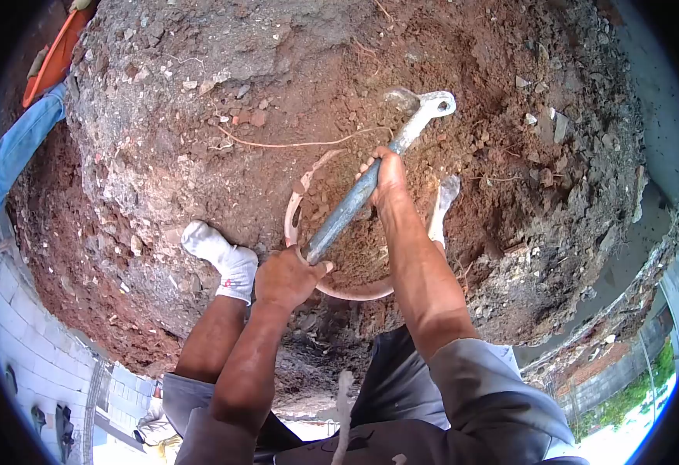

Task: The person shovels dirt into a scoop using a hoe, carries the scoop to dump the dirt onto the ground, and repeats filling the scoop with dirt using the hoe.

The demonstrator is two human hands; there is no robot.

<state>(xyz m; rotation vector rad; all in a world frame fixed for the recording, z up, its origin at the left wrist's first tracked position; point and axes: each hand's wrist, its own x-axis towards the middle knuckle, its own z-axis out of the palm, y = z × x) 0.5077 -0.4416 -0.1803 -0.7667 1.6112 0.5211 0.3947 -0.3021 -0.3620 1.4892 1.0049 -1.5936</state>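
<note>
A hoe with a blue-grey pipe handle slants up and to the right across the soil. Its whitish head has a round hole, and the blade is partly hidden in the dirt. My left hand is closed round the near end of the handle. Further up, closer to the head, my right hand wraps the same handle. Beneath the handle sits a round pan with a pale rim and reddish soil inside it. My white-covered feet, the left foot and the right foot, stand on either side of the pan.
A thin reddish root or wire crosses the sloping earth, which holds stones and brick bits. At left are another person's blue trouser leg and an orange object. Pale block walls stand at lower left.
</note>
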